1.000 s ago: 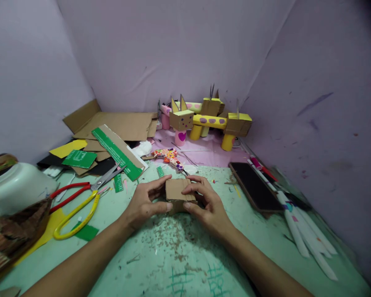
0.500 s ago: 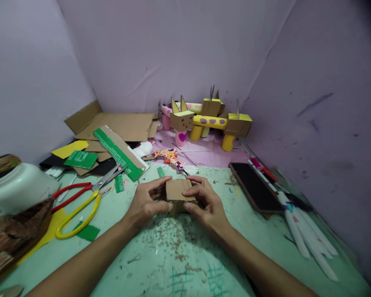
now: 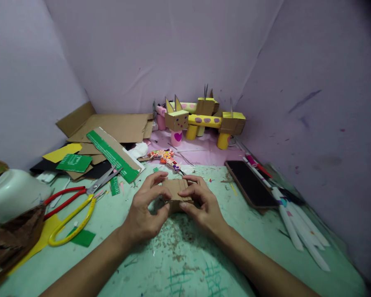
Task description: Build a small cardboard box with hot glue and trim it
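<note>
A small cardboard box rests on the green tabletop between my two hands. My left hand closes on its left side, thumb at the near corner and index finger bent over the top edge. On the opposite side, my right hand grips the box with its thumb on the near face and fingers on the top. The box's underside and far side are hidden. Brown crumbs are scattered on the table just in front of it.
Scissors with red and yellow handles lie open at left, near cardboard scraps and a white jar. Cardboard animal figures stand at the back. A phone and several white markers lie at right.
My left index finger has lifted and bent onto the box's top edge, and the left thumb has shifted slightly. My right hand keeps its grip. The whole view has shifted a little.
</note>
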A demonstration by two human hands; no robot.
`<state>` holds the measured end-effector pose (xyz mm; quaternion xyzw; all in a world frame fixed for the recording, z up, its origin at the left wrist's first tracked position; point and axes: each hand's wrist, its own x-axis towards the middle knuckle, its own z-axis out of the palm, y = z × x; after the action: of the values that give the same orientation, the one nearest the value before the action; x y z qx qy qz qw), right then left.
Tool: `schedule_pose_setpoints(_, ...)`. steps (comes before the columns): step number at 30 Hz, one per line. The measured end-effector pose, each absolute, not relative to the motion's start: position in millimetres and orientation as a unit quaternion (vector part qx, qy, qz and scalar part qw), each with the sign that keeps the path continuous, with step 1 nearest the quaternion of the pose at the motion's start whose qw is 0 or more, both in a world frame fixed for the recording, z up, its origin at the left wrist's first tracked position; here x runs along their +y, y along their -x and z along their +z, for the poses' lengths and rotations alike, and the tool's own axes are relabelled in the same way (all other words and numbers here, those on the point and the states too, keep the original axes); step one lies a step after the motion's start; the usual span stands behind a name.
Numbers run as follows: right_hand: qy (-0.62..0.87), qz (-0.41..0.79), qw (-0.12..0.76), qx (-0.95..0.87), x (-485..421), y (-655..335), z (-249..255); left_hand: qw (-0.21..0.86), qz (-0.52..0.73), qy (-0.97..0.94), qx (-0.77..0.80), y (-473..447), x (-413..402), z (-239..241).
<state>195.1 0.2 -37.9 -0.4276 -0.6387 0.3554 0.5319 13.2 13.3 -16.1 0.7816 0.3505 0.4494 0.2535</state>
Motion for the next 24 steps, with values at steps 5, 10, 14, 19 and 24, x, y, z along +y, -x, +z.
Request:
schedule_pose_setpoints(5, 0.427, 0.344, 0.531, -0.646, -0.2, -194.0, -38.0, 0.227, 0.442, -0.787, 0.366, -15.7, 8.8, -15.1)
schedule_pose_setpoints(10, 0.428, 0.329, 0.530, -0.654, -1.6, -192.5, -39.7, 0.214, 0.458, -0.784, 0.360, -17.0, 8.2, -17.1)
schedule_pose_setpoints(14, 0.426, 0.325, 0.529, -0.658, -1.8, -192.8, -40.8, 0.198, 0.444, -0.798, 0.355, -16.4, 8.8, -17.9)
schedule_pose_setpoints(19, 0.426, 0.346, 0.527, -0.648, 1.1, -195.1, -39.3, 0.217, 0.406, -0.814, 0.355, -14.3, 9.9, -15.1)
schedule_pose_setpoints(24, 0.429, 0.400, 0.547, -0.597, 4.0, -196.0, -34.4, 0.307, 0.410, -0.785, 0.348, -15.4, 13.2, -12.9)
